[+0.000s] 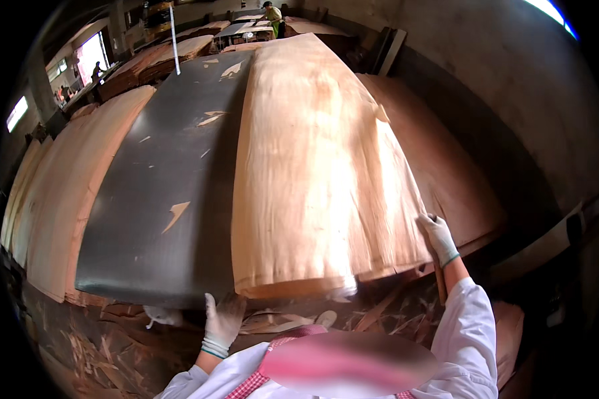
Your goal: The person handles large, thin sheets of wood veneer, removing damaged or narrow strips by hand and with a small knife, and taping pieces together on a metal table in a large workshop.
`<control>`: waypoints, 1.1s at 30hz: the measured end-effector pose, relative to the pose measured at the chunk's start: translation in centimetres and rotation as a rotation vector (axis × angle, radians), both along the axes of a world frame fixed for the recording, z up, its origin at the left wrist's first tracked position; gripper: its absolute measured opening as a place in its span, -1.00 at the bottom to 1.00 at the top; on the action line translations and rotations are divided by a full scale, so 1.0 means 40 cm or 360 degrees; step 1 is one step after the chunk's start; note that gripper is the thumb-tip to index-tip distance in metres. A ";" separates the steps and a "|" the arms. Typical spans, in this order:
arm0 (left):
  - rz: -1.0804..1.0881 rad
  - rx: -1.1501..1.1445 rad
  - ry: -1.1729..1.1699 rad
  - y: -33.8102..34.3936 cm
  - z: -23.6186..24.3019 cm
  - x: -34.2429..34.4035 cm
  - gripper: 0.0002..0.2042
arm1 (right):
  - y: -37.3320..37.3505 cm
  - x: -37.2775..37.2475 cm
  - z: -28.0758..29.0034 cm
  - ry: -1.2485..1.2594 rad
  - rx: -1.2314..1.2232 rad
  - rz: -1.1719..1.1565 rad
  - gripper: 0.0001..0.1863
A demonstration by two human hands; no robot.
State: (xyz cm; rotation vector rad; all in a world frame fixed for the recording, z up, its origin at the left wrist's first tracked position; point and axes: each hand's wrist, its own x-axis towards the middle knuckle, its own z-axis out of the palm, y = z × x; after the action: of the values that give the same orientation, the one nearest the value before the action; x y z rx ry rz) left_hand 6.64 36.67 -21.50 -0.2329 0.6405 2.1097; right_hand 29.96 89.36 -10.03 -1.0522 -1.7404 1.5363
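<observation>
A large pale wood veneer sheet (299, 159) lies lengthwise before me, its near end curled up and its right side wavy. My right hand (438, 237), in a white glove, grips the sheet's right edge near its front corner. Just below that hand a thin brown wooden strip (440, 284) points down; whether the hand holds it too, I cannot tell. My left hand (221, 322), also gloved, is open with the thumb raised, by the front edge of the dark, smooth tabletop (160, 179) and left of the curled end. It holds nothing.
Veneer scraps (176, 216) lie scattered on the dark top. Stacks of veneer (90, 193) stand on the left, and another reddish stack (439, 159) on the right. Offcuts (106, 359) litter the floor. A person (271, 16) is at a far table.
</observation>
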 end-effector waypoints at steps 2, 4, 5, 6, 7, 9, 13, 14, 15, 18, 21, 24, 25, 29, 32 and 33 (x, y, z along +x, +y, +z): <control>0.0417 -0.0243 -0.0024 0.136 0.045 0.036 -0.40 | 0.098 0.076 0.040 -0.0172 0.0068 -0.0055 -0.81; 0.0516 -0.0285 -0.0063 0.246 0.006 0.079 -0.53 | 0.233 0.178 0.068 -0.0291 0.0191 -0.0033 -0.81; 0.0402 -0.0300 0.0145 0.264 -0.084 0.113 -0.55 | 0.295 0.225 0.074 -0.0359 0.0275 -0.0022 -0.81; 0.0298 -0.0329 0.0381 0.249 -0.178 0.122 -0.58 | 0.329 0.249 0.048 -0.0343 0.0243 0.0012 -0.81; 0.0266 -0.0338 -0.0008 0.312 -0.167 0.155 -0.59 | 0.379 0.296 0.045 -0.0366 0.0280 -0.0014 -0.80; 0.0232 -0.0436 -0.0436 0.468 -0.081 0.235 -0.55 | 0.496 0.387 0.052 -0.0379 0.0336 -0.0038 -0.79; 0.0292 0.0252 -0.0424 0.707 -0.077 0.280 -0.38 | 0.752 0.543 0.047 -0.0425 0.0387 -0.0083 -0.82; 0.0382 0.0145 0.0008 0.792 -0.011 0.309 -0.34 | 0.820 0.591 0.052 -0.0459 0.0407 -0.0081 -0.82; 0.0474 0.0081 0.0078 0.839 -0.015 0.309 -0.35 | 0.892 0.636 0.060 -0.0486 0.0399 -0.0065 -0.82; 0.0822 -0.0396 0.0312 0.964 -0.126 0.318 -0.42 | 1.099 0.738 0.064 -0.0488 0.0481 0.0003 -0.81; 0.0957 -0.0378 0.0154 1.118 -0.154 0.325 -0.46 | 1.281 0.849 0.066 -0.0561 0.0505 -0.0011 -0.80; 0.1229 -0.0170 -0.0019 1.321 -0.154 0.411 -0.52 | 1.459 0.981 0.060 -0.0595 0.0587 -0.0051 -0.78; 0.1112 -0.0191 0.0080 1.349 -0.195 0.406 -0.52 | 1.513 0.982 0.061 -0.0551 0.0552 -0.0038 -0.78; 0.1224 -0.1043 0.0348 1.568 -0.268 0.381 -0.60 | 1.760 1.016 -0.011 -0.0548 0.0541 -0.0024 -0.80; 0.1321 -0.1187 0.0223 1.803 -0.293 0.453 -0.62 | 1.933 1.070 -0.037 -0.0671 0.0649 -0.0044 -0.77; 0.1369 -0.1287 0.0166 1.881 -0.298 0.480 -0.62 | 1.981 1.103 -0.055 -0.0706 0.0650 -0.0059 -0.77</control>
State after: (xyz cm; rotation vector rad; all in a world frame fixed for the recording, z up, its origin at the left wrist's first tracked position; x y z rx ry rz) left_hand 25.85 111.90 -33.40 -0.9920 1.6682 2.5306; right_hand 74.09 168.59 -12.23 -1.2573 -2.1943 0.9031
